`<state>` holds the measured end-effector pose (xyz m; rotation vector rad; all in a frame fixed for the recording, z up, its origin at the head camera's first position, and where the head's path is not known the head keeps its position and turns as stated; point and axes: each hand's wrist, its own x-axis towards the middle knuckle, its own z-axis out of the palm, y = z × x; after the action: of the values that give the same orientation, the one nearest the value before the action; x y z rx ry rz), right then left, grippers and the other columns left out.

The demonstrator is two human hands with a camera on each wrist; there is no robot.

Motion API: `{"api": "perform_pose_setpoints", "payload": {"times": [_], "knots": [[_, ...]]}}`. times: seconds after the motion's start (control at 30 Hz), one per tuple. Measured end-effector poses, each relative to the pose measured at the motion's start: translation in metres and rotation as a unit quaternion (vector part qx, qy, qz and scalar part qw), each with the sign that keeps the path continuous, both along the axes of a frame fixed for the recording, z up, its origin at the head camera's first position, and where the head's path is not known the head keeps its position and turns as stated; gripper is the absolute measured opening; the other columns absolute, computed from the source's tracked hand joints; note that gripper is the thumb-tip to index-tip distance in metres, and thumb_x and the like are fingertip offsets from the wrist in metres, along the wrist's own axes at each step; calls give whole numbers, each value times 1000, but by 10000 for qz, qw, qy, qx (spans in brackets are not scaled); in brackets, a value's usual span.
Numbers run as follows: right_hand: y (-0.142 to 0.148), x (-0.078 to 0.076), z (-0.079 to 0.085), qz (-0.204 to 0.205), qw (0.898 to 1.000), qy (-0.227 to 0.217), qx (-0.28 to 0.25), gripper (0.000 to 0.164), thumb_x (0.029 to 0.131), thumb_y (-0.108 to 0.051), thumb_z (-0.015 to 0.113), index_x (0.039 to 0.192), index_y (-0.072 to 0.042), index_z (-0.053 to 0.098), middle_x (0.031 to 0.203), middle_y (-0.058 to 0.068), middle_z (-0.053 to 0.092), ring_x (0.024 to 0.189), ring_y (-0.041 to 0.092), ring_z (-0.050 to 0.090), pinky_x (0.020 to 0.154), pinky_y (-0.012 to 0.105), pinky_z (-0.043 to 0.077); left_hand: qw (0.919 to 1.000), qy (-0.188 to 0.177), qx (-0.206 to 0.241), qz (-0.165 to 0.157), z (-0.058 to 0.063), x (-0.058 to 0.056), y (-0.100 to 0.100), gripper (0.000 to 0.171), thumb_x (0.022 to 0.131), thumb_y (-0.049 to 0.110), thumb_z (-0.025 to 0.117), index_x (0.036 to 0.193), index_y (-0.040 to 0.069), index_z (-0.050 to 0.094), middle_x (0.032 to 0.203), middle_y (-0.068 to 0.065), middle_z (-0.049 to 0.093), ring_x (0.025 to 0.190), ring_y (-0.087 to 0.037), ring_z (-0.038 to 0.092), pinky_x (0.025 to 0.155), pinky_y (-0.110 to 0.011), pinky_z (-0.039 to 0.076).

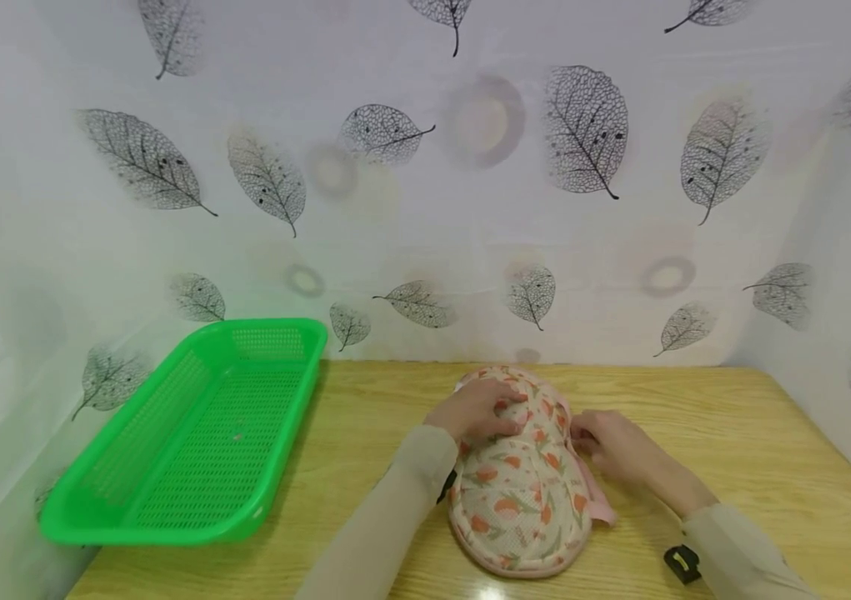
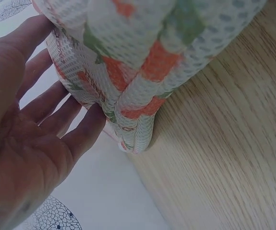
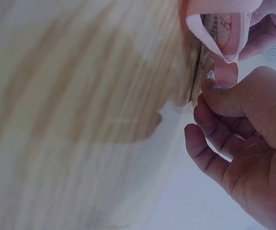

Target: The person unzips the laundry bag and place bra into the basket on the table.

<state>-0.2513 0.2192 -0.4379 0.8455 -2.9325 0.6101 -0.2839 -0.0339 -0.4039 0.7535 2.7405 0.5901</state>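
A padded, figure-eight-shaped floral pad (image 1: 511,504) of white mesh with orange flowers and pink edging lies lengthwise on the wooden table. My left hand (image 1: 479,408) rests on its upper half; in the left wrist view the fingers (image 2: 56,103) are fairly straight and touch the mesh fabric. At the pad's right edge, my right hand (image 1: 618,446) pinches a pink strap (image 3: 226,72) between thumb and fingertips. Another pink band (image 1: 599,504) hangs out along the lower right side of the pad. The pad's underside is hidden.
A green plastic basket (image 1: 275,492) with a perforated bottom stands left of the pad. Behind the wooden table (image 1: 710,433) hangs a white sheet (image 1: 425,225) printed with dark leaves; it also runs along both sides.
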Motion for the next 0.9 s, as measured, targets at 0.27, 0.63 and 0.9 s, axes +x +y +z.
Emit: {"api": "perform_pose_setpoints", "payload": {"times": [0.27, 0.63, 0.9], "knots": [[1, 3, -2, -22, 10000, -41, -17, 26, 91, 3, 66, 84, -22, 70, 80, -11, 66, 73, 1, 56, 67, 26, 51, 9996, -169, 194, 67, -2, 1, 0, 48, 99, 32, 69, 145, 24, 60, 150, 5, 57, 133, -13, 55, 115, -34, 43], [1, 8, 0, 129, 9997, 204, -80, 25, 91, 1, 68, 83, -22, 69, 79, -12, 65, 71, -2, 54, 64, 24, 49, 9998, -73, 144, 91, -2, -1, 0, 47, 98, 32, 71, 144, 25, 61, 149, 6, 58, 137, -12, 53, 121, -36, 36], [3, 9, -1, 204, 9993, 265, -174, 25, 91, 0, 69, 83, -24, 70, 79, -13, 65, 70, -3, 53, 63, 23, 47, 9998, -97, 165, 88, -1, 0, 1, 47, 98, 32, 70, 144, 25, 61, 149, 6, 58, 131, -10, 55, 117, -34, 40]]}}
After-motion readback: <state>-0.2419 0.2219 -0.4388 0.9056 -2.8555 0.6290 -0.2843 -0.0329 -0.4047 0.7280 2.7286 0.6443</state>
